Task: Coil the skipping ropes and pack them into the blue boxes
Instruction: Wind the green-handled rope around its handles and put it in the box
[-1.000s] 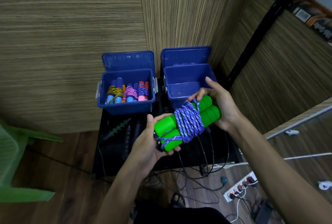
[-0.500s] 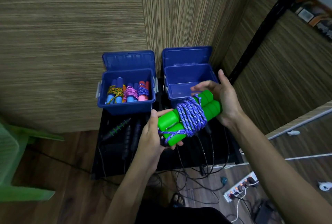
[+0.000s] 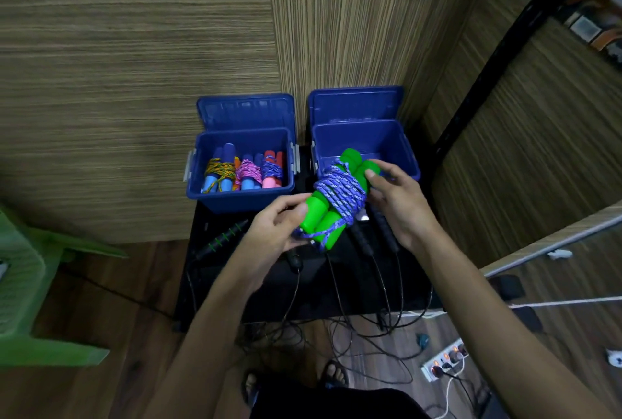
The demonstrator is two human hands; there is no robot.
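Holding one coiled green-handled rope (image 3: 338, 196), both hands' grip curled round it, two blue boxes (image 3: 404, 146)

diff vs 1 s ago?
The green-handled rope bundle swung from lying crosswise to pointing at the right blue box, far ends over its rim. Left hand and right hand kept hold. Left blue box unchanged.

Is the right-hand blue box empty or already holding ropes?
Seemingly empty: the right blue box shows only bare blue walls, though the green-handled rope hides part of its floor.
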